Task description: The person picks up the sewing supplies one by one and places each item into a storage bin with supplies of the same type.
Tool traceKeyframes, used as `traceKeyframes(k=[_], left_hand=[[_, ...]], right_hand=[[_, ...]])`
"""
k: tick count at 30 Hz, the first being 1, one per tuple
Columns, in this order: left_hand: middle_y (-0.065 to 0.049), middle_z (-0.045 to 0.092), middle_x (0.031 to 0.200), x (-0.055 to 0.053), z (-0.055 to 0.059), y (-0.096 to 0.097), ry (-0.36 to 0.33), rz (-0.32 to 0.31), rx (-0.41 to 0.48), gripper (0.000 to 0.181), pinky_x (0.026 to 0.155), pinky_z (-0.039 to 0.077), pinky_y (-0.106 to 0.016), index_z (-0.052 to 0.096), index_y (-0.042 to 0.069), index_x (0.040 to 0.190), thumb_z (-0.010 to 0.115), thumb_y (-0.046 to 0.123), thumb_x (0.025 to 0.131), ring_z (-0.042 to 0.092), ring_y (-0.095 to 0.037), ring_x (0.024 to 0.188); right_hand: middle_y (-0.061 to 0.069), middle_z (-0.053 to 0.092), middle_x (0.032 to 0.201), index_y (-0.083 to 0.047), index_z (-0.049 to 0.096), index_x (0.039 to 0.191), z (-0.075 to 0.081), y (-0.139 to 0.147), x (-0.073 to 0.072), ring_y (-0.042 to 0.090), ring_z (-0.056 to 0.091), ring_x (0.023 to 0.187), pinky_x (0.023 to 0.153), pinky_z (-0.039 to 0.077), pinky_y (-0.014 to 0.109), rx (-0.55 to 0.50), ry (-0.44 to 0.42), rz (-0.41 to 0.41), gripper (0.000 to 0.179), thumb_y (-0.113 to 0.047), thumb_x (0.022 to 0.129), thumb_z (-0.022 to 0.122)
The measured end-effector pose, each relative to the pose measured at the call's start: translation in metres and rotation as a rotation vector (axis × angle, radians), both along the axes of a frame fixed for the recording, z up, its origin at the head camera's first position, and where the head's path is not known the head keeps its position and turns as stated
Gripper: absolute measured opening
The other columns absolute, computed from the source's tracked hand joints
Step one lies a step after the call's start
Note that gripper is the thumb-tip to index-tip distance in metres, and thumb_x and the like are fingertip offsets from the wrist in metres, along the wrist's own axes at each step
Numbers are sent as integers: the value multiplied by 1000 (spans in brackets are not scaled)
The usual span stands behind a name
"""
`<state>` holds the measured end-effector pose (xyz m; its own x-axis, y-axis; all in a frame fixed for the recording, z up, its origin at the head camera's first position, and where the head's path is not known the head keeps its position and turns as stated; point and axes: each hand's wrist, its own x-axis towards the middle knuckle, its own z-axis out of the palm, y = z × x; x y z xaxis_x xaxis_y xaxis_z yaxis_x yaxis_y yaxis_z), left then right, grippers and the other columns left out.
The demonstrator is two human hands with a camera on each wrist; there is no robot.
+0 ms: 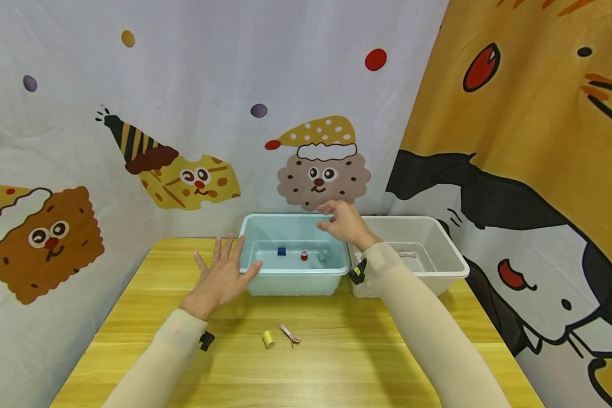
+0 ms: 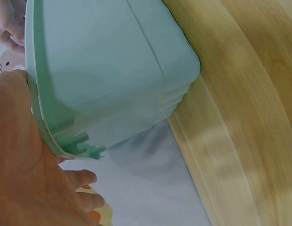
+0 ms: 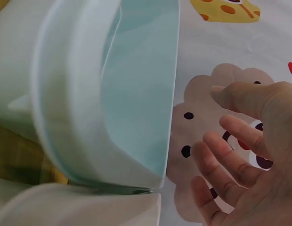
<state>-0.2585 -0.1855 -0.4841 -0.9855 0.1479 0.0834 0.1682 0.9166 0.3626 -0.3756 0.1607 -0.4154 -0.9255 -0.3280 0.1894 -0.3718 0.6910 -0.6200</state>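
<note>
My left hand (image 1: 219, 286) is spread with straight fingers beside the left rim of the pale blue bin (image 1: 290, 283). Above that bin's right part hovers my right hand (image 1: 348, 222), its fingers loosely bent and nothing between them. Inside the blue bin lie a dark blue spool-like piece (image 1: 281, 251), a red one with a white end (image 1: 304, 255) and a light teal one (image 1: 322, 257). On the table in front are a yellow thread spool (image 1: 268, 339) and a tied pink cord (image 1: 289, 333).
A greyish-white bin (image 1: 446, 274) stands against the blue bin's right side, partly behind my right forearm. A pale cord bundle (image 1: 408, 254) lies in it. Both bins sit at the back of the wooden table (image 1: 336, 368), before a printed curtain (image 1: 199, 68).
</note>
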Motion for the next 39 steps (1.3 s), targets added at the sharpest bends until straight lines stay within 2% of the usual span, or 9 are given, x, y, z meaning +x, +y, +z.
traceKeyframes(k=[3,7,14,19,27,32,39], left_hand=[[-23,7,197,0,0,0,-4,-2,1,102,128,-7,-100,18,14,189,38,82,116,-1,-56,182],[-23,6,197,1,0,0,-10,-5,11,102,127,-12,-99,17,14,189,38,82,116,-4,-56,182],[-24,7,197,1,1,0,-5,0,9,97,128,-7,-100,19,13,189,45,73,118,-2,-56,182],[-24,6,197,1,1,-1,-6,-4,18,100,127,-11,-99,18,12,189,41,78,117,-3,-56,182],[-23,7,197,1,0,-1,-7,-9,21,101,128,-10,-99,17,13,189,40,80,117,-3,-55,183],[-23,8,197,1,1,0,4,-9,28,98,128,-9,-99,18,13,189,45,74,118,-2,-56,183],[-24,9,197,2,1,-1,7,-12,21,101,127,-6,-101,20,12,188,41,79,117,0,-57,182]], right_hand=[[22,76,150,-11,79,146,-1,1,4,44,78,126,108,66,59,-14,3,2,43,-20,105,89],[21,77,148,-12,79,146,-1,3,10,45,79,127,108,66,59,-11,15,-1,42,-21,106,88],[19,79,144,-11,79,144,-4,3,20,44,80,125,106,67,57,-29,28,5,39,-20,107,86],[14,81,137,-11,80,144,-6,1,28,39,82,117,102,69,54,-29,65,9,39,-19,107,86],[13,81,143,-14,80,148,-7,-2,43,39,81,123,102,69,55,-25,50,14,40,-21,108,85],[16,81,141,-13,80,146,-11,-4,50,37,81,119,102,68,54,-20,97,34,39,-20,108,85],[13,83,137,-11,81,144,-19,-6,60,38,82,115,98,68,55,-14,147,72,38,-17,107,86]])
